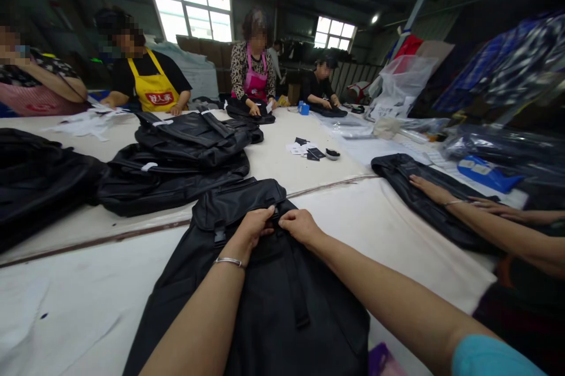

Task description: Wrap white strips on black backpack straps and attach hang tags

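At frame centre, the left hand (pixel 255 229) and right hand (pixel 304 228) have fingers (pixel 289 220) clamped on the black bag (pixel 265 317), by its strap (pixel 294 282).

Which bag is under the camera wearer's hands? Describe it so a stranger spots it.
Start at the pale table. Front and centre on it lies a black bag, its flap at the far end. Unlike the stacked bags to its left, it has the wearer's left hand and right hand on it.
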Demonstrator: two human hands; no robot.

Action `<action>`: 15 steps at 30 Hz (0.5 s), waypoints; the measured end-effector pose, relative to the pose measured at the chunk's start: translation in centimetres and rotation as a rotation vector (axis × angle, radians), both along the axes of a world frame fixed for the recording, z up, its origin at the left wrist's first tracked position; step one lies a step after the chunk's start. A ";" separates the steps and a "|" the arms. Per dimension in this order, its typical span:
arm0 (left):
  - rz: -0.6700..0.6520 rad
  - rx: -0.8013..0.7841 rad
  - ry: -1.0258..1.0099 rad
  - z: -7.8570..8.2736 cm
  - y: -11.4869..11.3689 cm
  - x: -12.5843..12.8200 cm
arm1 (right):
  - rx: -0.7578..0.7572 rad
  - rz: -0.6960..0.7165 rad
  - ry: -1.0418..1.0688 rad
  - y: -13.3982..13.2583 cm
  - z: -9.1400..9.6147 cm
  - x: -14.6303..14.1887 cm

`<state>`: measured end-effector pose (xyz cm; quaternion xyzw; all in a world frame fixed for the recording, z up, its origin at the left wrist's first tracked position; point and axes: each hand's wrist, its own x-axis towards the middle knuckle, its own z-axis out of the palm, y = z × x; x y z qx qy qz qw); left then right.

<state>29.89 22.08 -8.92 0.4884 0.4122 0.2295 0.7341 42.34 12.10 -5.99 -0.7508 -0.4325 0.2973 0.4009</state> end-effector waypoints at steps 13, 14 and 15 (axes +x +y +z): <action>-0.014 0.001 -0.032 0.2 -0.1 -0.1 | 0.081 0.016 -0.148 -1.3 -1.5 0.0; -0.012 0.003 -0.028 0.2 -0.1 -0.1 | 0.080 0.016 -0.149 -1.2 -1.5 0.0; -0.009 0.006 -0.024 0.2 -0.2 -0.1 | 0.078 0.018 -0.148 -1.1 -1.5 -0.1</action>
